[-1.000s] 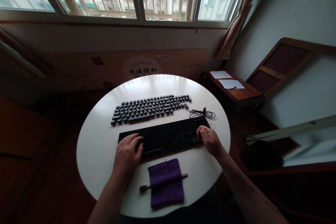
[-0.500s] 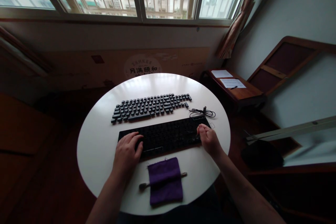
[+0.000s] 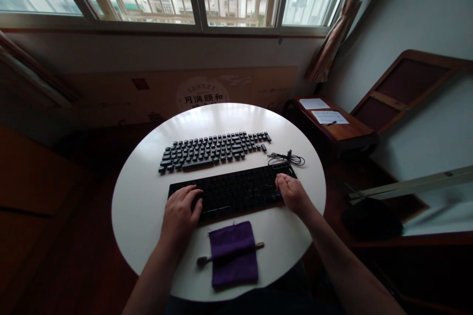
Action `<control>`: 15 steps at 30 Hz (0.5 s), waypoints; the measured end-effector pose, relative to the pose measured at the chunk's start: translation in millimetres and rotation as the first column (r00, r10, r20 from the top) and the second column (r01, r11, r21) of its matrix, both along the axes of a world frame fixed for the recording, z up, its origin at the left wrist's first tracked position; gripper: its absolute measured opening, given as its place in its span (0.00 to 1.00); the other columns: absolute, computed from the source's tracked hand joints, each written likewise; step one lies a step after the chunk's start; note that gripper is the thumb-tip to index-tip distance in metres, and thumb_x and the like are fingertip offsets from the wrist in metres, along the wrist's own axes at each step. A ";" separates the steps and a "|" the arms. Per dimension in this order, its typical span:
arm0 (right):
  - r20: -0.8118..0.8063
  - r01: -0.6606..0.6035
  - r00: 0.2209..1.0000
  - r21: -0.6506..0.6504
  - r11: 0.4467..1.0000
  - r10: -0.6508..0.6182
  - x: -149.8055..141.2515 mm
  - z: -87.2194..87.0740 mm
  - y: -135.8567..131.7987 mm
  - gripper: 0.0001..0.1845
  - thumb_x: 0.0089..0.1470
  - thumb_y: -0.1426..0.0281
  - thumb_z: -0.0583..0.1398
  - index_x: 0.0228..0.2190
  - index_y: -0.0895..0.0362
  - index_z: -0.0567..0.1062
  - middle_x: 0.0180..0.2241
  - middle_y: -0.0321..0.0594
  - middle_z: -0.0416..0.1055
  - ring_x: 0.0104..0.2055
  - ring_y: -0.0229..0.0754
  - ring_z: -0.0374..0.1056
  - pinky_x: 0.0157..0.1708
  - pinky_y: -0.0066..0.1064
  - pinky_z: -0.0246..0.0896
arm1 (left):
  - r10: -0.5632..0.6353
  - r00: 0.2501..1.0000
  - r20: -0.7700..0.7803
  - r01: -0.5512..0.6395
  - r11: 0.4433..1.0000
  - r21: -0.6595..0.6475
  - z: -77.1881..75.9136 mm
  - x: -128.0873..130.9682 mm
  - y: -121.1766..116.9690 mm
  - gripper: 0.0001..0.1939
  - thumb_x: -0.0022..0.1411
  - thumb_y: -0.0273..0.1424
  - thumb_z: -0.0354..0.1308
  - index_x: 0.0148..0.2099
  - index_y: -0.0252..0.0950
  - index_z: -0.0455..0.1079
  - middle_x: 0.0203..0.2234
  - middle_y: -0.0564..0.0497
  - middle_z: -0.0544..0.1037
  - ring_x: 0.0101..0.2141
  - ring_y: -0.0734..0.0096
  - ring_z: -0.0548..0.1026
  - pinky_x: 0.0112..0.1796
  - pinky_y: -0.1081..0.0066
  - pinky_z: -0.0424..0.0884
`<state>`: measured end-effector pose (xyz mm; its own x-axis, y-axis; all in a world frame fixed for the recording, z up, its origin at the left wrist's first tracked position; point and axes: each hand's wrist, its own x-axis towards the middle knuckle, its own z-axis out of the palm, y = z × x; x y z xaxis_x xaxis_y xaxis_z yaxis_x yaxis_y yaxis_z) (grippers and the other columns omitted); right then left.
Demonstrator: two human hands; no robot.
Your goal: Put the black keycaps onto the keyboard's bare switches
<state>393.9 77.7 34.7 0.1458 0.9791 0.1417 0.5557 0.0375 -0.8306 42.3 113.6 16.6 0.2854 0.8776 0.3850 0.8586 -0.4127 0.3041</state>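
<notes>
Round white table (image 3: pixel 136 216), black keyboard (image 3: pixel 238 189) crosswise

Left hand (image 3: pixel 182 208) rests, fingers slightly parted, on its nine-o'clock end; right hand (image 3: pixel 291 193) presses fingertips together over its three-o'clock end, whether gripping anything unclear. From those fingertips, its long axis runs toward nine, both hands equally near. Keycaps (image 3: pixel 214 151) lie toward twelve.

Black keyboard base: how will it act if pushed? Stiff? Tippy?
Probably stiff: the keyboard base shows straight, unbowed edges. Unlikely to tip or roll, being broad, low and flat on the table. It may slide, since the tabletop looks glossy, though the left hand on its left end could steady it.
</notes>
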 end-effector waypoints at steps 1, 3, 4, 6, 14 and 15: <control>0.009 -0.012 1.000 -0.004 1.000 0.012 -0.2 -0.2 -0.2 0.22 0.67 0.57 0.47 0.23 0.52 0.63 0.18 0.32 0.60 0.20 0.39 0.56 0.23 0.31 0.48 | 0.001 1.000 0.000 -0.001 1.000 0.000 0.1 -0.2 0.0 0.15 0.67 0.37 0.51 0.47 0.37 0.76 0.50 0.41 0.79 0.52 0.50 0.74 0.55 0.49 0.68; 0.026 -0.032 0.999 0.000 0.999 0.032 -1.4 -0.6 -3.4 0.22 0.67 0.57 0.47 0.23 0.52 0.63 0.18 0.32 0.59 0.19 0.39 0.56 0.24 0.32 0.48 | 0.000 1.000 0.002 0.000 1.000 0.000 0.2 -0.5 -0.1 0.15 0.67 0.37 0.51 0.47 0.36 0.76 0.50 0.41 0.79 0.52 0.50 0.74 0.55 0.49 0.68; 0.033 -0.038 0.999 0.008 0.999 0.038 -2.1 -0.9 -6.4 0.22 0.67 0.57 0.46 0.23 0.52 0.62 0.18 0.32 0.58 0.20 0.39 0.56 0.25 0.32 0.48 | -0.001 1.000 0.004 0.001 1.000 -0.002 0.3 -0.4 -0.1 0.15 0.67 0.36 0.51 0.47 0.36 0.76 0.50 0.42 0.79 0.52 0.50 0.74 0.55 0.49 0.68; 0.047 -0.040 0.998 0.032 0.999 0.039 -3.6 -2.1 -13.6 0.22 0.67 0.57 0.46 0.24 0.52 0.63 0.18 0.33 0.59 0.21 0.40 0.57 0.26 0.33 0.48 | -0.003 1.000 0.005 0.004 1.000 -0.007 0.7 -0.1 -0.2 0.15 0.67 0.37 0.51 0.47 0.37 0.76 0.50 0.42 0.79 0.52 0.50 0.74 0.55 0.49 0.68; -0.039 0.015 0.999 0.107 0.994 -0.010 -2.9 -17.8 -22.2 0.22 0.66 0.57 0.46 0.24 0.52 0.63 0.19 0.32 0.57 0.21 0.40 0.56 0.26 0.32 0.50 | -0.001 1.000 0.010 0.001 1.000 -0.004 2.5 1.2 0.4 0.15 0.67 0.37 0.51 0.46 0.37 0.76 0.49 0.42 0.79 0.51 0.51 0.75 0.54 0.50 0.68; -0.070 0.028 0.997 0.114 0.993 -0.020 -2.6 -20.2 -21.1 0.22 0.67 0.57 0.45 0.24 0.52 0.63 0.19 0.32 0.57 0.21 0.39 0.55 0.25 0.32 0.49 | -0.001 1.000 0.011 0.001 1.000 -0.007 2.5 1.0 0.4 0.15 0.67 0.37 0.51 0.46 0.37 0.76 0.49 0.42 0.79 0.51 0.51 0.75 0.55 0.50 0.68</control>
